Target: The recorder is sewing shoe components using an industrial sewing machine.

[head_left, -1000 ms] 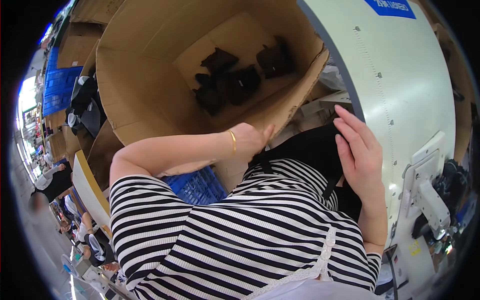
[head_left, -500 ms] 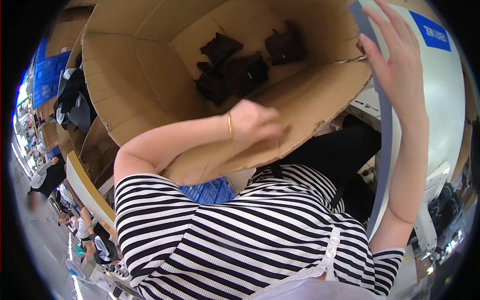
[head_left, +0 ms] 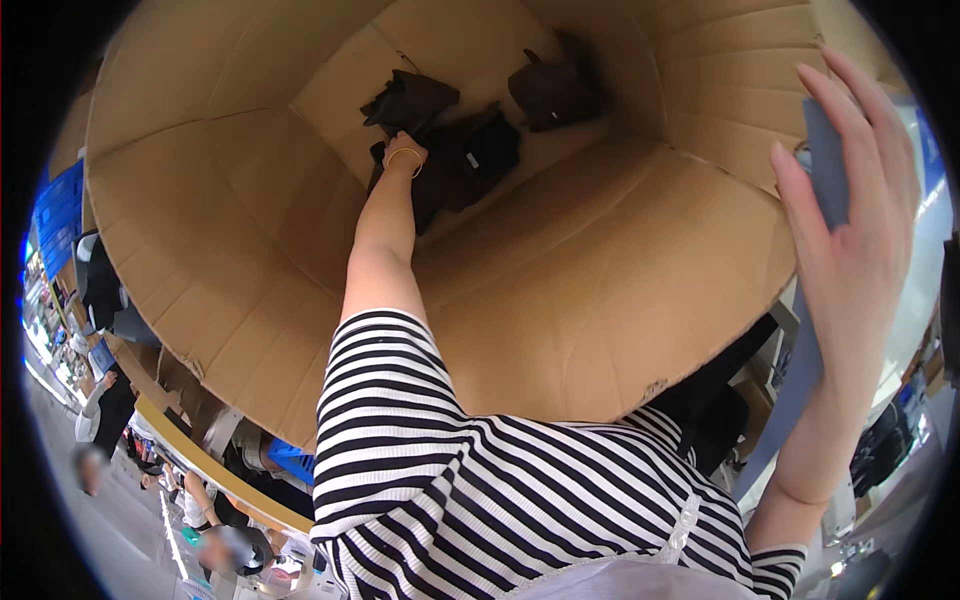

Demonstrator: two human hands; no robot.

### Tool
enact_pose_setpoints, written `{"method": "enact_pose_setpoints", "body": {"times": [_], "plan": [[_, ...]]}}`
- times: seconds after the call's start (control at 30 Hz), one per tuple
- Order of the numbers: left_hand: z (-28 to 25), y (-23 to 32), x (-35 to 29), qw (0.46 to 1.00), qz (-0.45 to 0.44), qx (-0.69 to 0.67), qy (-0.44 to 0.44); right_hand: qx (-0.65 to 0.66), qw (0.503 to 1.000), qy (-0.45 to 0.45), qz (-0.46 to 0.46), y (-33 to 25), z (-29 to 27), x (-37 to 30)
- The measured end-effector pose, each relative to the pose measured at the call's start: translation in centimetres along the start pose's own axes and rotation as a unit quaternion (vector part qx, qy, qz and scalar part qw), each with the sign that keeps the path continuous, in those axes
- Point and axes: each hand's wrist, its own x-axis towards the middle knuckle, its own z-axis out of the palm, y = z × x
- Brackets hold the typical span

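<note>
Bundle of dark material (head_left: 470, 165) lies inside the cardboard box (head_left: 560, 340), long axis near-left to far-right; the left hand (head_left: 405, 150), nearer, is at its left end, grip hidden; the right hand (head_left: 860, 220), well right, spreads its fingers, visibly holding nothing

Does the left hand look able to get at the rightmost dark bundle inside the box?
Probably yes: the left hand is inside the box and no partition blocks the rightmost bundle.
</note>
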Motion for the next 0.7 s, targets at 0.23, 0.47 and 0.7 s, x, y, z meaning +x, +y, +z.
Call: {"method": "enact_pose_setpoints", "body": {"times": [0.23, 0.47, 0.7], "plan": [[5.7, 1.3, -2.0, 0.991, -0.108, -0.063, -0.043, 0.016, 1.0, -0.024, -0.003, 0.4, -0.1, 0.3], [12.1, 1.7, -6.3, 0.929, -0.178, -0.321, 0.045, 0.027, 0.999, -0.021, -0.007, 0.2, -0.2, 0.4], [9.1, 2.8, -7.4, 0.93, -0.069, -0.32, 0.166, 0.041, 0.999, -0.001, -0.011, 0.5, 0.0, 0.6]]}}
